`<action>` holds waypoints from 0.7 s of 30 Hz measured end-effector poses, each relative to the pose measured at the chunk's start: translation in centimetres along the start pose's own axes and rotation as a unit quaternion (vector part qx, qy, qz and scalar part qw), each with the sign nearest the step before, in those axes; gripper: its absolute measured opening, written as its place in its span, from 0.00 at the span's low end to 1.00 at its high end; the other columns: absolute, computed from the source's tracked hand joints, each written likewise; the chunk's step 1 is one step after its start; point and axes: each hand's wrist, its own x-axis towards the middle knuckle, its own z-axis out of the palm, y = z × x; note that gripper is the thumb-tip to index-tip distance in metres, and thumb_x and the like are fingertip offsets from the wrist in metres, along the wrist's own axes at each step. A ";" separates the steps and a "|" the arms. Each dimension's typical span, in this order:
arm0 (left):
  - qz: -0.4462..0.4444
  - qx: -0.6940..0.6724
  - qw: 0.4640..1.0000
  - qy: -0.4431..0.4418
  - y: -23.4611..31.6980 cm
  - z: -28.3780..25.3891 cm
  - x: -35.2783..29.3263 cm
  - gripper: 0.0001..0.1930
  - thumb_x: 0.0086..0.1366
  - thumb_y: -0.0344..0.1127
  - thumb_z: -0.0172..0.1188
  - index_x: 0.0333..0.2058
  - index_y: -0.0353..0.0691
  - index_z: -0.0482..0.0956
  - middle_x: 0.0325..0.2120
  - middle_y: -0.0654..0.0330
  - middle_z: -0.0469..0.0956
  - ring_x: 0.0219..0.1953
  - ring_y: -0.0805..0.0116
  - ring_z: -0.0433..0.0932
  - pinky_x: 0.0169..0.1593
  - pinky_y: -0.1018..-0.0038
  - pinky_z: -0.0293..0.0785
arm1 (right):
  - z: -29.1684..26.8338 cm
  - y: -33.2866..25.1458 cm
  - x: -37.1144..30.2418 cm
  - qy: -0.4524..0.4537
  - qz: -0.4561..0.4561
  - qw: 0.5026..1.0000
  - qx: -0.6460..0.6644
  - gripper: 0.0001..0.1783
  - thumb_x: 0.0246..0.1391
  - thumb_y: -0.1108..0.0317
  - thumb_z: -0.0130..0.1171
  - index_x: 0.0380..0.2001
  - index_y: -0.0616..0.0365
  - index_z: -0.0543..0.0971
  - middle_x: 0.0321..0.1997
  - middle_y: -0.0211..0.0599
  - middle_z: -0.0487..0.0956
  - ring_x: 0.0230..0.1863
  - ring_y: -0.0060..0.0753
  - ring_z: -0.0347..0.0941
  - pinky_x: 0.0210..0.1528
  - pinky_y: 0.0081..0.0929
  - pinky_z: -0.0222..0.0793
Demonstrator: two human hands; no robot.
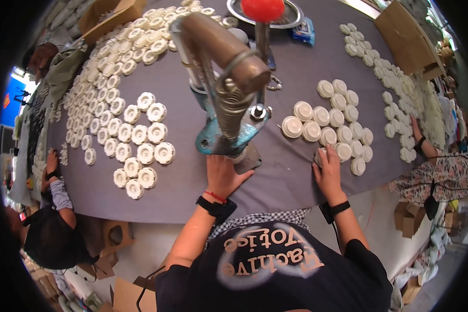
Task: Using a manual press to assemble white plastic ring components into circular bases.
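Note:
A hand press [231,112] with a blue-green metal head, a coil spring and a red ball knob [263,9] stands before me. My left hand [224,174] reaches in under its head, beside the press base [249,160]. The thumb is stretched toward that base, while the fingertips and whatever they touch are hidden behind the press. To the right, my right hand [328,174] has its fingers round a white round cap [319,156] at the near edge of a group of smooth white caps [321,115].
Many white notched round parts [139,134] spread over the left of the grey-covered table [192,197]. At the back are a metal bowl [296,21] and a blue packet [303,32]. A cardboard box [408,39] stands far right. One person works at each side.

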 end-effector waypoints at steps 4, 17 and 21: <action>-0.003 0.031 1.000 -0.005 -0.2 -1.2 0.7 0.49 0.39 0.52 0.75 0.60 0.42 0.64 0.58 0.49 0.62 0.62 0.44 0.58 0.65 0.49 0.52 | -1.2 -0.5 -0.3 -0.051 -0.007 0.999 0.006 0.32 0.44 0.75 0.63 0.56 0.57 0.70 0.62 0.50 0.65 0.62 0.55 0.60 0.63 0.46 0.57; -0.002 -0.021 0.998 0.055 0.3 -3.5 -3.6 0.40 0.52 0.40 0.70 0.60 0.30 0.63 0.60 0.44 0.64 0.60 0.47 0.65 0.62 0.61 0.62 | -0.5 -5.4 -0.3 -0.029 0.150 0.928 0.339 0.35 0.46 0.69 0.69 0.58 0.61 0.68 0.55 0.45 0.73 0.54 0.39 0.72 0.57 0.31 0.66; 0.153 -0.064 0.986 -0.015 1.8 -4.6 -3.4 0.37 0.52 0.40 0.71 0.57 0.28 0.66 0.58 0.45 0.67 0.57 0.48 0.69 0.60 0.61 0.65 | -0.7 -11.3 2.9 -0.185 0.299 0.574 0.739 0.23 0.61 0.68 0.57 0.57 0.65 0.67 0.54 0.36 0.74 0.55 0.27 0.71 0.57 0.27 0.68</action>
